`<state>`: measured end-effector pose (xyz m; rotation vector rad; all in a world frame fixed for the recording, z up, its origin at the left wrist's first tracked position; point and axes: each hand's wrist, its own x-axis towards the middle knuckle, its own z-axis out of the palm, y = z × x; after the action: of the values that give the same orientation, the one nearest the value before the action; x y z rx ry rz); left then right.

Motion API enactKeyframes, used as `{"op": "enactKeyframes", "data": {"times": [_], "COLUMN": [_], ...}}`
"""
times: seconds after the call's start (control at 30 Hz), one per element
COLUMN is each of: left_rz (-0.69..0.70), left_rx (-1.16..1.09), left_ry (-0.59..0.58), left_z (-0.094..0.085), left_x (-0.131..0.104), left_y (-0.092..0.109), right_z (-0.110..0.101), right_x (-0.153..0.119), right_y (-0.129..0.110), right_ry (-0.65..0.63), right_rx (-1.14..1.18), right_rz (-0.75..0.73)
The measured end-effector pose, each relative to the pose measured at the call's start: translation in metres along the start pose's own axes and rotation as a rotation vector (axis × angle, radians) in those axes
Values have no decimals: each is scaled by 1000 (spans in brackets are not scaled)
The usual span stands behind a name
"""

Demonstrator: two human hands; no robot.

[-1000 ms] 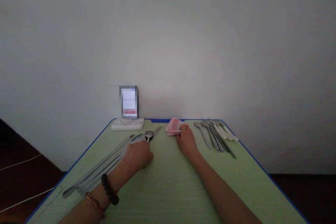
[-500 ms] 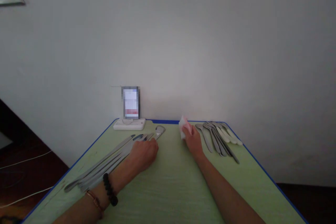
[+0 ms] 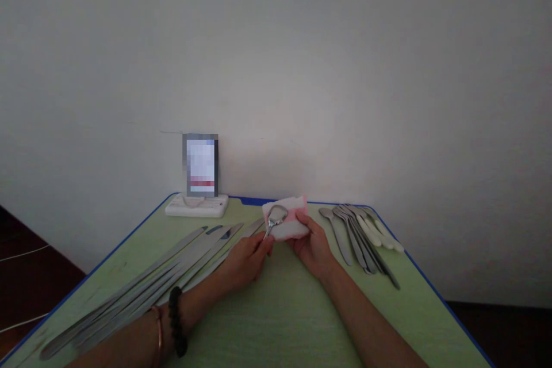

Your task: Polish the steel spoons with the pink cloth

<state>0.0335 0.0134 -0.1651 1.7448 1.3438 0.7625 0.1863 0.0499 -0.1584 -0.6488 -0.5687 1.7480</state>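
My left hand [image 3: 249,259] is closed round the handle of a shiny metal spoon [image 3: 278,215], its bowl raised toward the wall. Behind that bowl lies a pink and white cloth [image 3: 297,205], which my right hand [image 3: 314,241] grips at its right side, thumb on top. Spoon and cloth overlap; whether they touch I cannot tell. Several table knives [image 3: 172,247] lie spread at the left, partly hidden by my left forearm. To the right of my right hand lies a bunch of spoons and other cutlery [image 3: 353,230], some with cream-coloured handles [image 3: 375,233].
A phone with a blurred screen [image 3: 200,165] stands on a white base [image 3: 196,206] at the back left. The green table [image 3: 276,322] has a blue edge and meets a plain wall [image 3: 302,69]. White cables [image 3: 26,254] run along the floor at left.
My left hand has lifted the spoon off the table and moved it right, in front of the cloth. The cloth has come left and now lies spread flatter. The view has shifted slightly.
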Motion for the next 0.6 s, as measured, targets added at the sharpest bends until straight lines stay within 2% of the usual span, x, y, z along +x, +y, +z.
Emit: {"op": "enactKeyframes", "data": {"times": [0.27,0.43,0.53,0.6], "left_rz": [-30,-47,-76,-60], "left_rx": [-264,-388,-514,-505], "left_ry": [-61,12,48,57], "left_z": [2,6,5,4], "left_x": [-5,0,3,5], "left_y": [1,-2,-4,-5], "right_z": [0,-1,-3,-5], "right_x": [3,4,5,5], "right_y": [-3,-4,-4,-4], "right_ry": [87,122,103,81], "right_rx": [73,102,115,122], "right_rz": [17,-40,-69,-84]}}
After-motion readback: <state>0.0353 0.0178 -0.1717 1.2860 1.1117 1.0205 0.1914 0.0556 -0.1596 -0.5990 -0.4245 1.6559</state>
